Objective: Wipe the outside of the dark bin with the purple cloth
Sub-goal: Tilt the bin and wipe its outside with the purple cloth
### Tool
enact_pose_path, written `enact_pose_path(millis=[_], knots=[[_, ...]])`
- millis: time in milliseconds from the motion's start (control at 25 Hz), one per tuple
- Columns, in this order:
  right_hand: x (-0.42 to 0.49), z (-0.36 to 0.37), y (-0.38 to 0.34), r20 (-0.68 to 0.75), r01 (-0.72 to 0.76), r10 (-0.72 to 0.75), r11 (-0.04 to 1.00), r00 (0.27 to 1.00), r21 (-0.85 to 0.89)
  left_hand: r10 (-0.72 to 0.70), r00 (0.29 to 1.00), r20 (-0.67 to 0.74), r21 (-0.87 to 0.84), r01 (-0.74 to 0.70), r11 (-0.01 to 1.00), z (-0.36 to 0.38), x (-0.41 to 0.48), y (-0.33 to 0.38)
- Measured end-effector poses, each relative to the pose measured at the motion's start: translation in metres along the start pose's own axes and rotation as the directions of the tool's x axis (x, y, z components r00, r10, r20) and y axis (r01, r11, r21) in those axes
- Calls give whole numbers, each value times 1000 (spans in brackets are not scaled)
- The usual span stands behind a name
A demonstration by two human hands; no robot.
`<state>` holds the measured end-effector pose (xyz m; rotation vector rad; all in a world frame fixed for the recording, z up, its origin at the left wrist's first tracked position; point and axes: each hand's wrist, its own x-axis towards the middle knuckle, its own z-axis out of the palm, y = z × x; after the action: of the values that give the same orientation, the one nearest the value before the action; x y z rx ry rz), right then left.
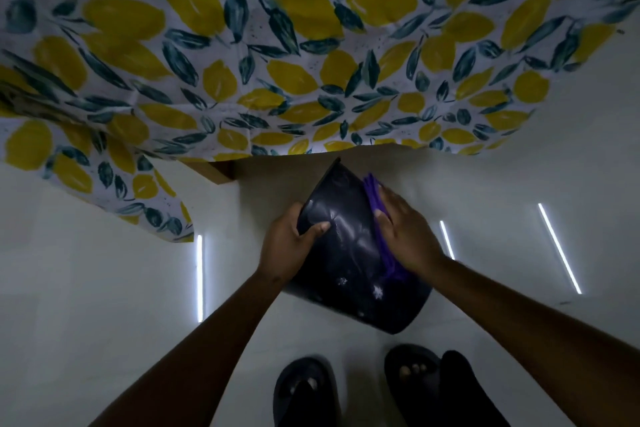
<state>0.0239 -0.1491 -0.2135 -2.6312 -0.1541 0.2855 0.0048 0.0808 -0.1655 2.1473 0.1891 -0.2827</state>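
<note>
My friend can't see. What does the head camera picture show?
A person's left hand grips a tilted dark bin while the right hand presses a purple cloth on its side. A lemon-print tablecloth hangs above.

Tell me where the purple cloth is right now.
In the head view, the cloth sits right of centre, pressed by the right hand against the right side of the bin; the left hand grips its opposite edge.
</note>
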Motion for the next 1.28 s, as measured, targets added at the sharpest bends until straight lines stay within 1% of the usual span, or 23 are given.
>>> enact_pose_path(millis=[40, 120, 200, 240, 320, 360, 400, 440, 520, 560, 600, 640, 680, 760, 840, 920, 960, 1000, 1080, 1120, 1160, 1200, 1280], knots=[[-23, 4, 1, -7, 22, -22, 998, 1000, -52, -1, 1000, -6, 14, 1, 1000, -1, -3, -2], [-64, 11, -19, 23, 176, -175, 967, 984, -186, -2, 1000, -2, 37, 3, 999, -2, -4, -6], [-49, 19, -33, 20, 292, -295, 933, 955, -212, -10, 999, 30, 38, 9, 999, -2, -5, -8], [-26, 16, -41, 6, 260, -264, 947, 965, -187, -16, 999, 44, 42, 14, 999, -3, -4, -7], [10, 5, -32, 20, 85, -85, 996, 996, -10, -26, 998, 56, 38, 24, 999, -3, -5, -5], [10, 1, -22, 11, 11, -12, 999, 1000, 43, -21, 998, 54, 30, 19, 999, -3, -5, -3], [-3, 2, -15, -16, -8, 9, 999, 1000, 34, -15, 998, 54, 29, 14, 999, -4, -6, -2], [-26, 7, -17, -21, 13, -14, 1000, 1000, -7, -10, 998, 62, 34, 8, 999, -4, -6, -2], [-59, 16, -33, 30, 195, -192, 967, 981, -163, 4, 997, 74, 38, -7, 999, -6, -5, -4], [-52, 21, -39, 37, 282, -280, 948, 959, -147, 11, 997, 77, 33, -14, 999, -6, -6, -6], [-33, 21, -48, 16, 312, -313, 941, 950, -133, 14, 997, 78, 32, -16, 999, -6, -6, -7], [-9, 16, -53, 2, 236, -236, 969, 972, -70, 11, 997, 79, 33, -14, 999, -6, -6, -7], [11, 9, -50, 19, 108, -109, 992, 994, 63, 4, 997, 81, 33, -6, 999, -7, -5, -7], [10, 3, -28, 37, -41, 36, 989, 999, 140, -7, 997, 81, 20, 5, 1000, -7, -8, -6], [-34, 7, -27, 36, -6, 5, 999, 999, 46, -13, 997, 82, 21, 12, 1000, -7, -10, -10], [-58, 16, -41, 62, 182, -176, 977, 982, -107, -20, 996, 88, 30, 17, 999, -7, -11, -14], [-47, 21, -45, 78, 245, -238, 964, 968, -99, -23, 996, 89, 34, 20, 999, -7, -12, -15], [-27, 21, -51, 63, 260, -255, 961, 965, -90, -25, 996, 88, 38, 21, 999, -8, -12, -14], [13, 12, -46, 70, 72, -80, 991, 994, 112, -39, 994, 98, 41, 35, 999, -7, -10, -11], [22, 8, -35, 82, -38, 21, 976, 996, 213, -43, 995, 94, 38, 40, 998, -7, -11, -9], [19, 6, -23, 79, -98, 80, 962, 994, 254, -42, 995, 86, 29, 40, 999, -6, -11, -5], [6, 6, -17, 73, -104, 89, 965, 993, 241, -44, 996, 83, 15, 42, 999, -5, -12, -1], [-30, 5, -24, 21, -7, 5, 992, 1000, 128, -40, 996, 75, -39, 43, 998, -1, -10, 8]])
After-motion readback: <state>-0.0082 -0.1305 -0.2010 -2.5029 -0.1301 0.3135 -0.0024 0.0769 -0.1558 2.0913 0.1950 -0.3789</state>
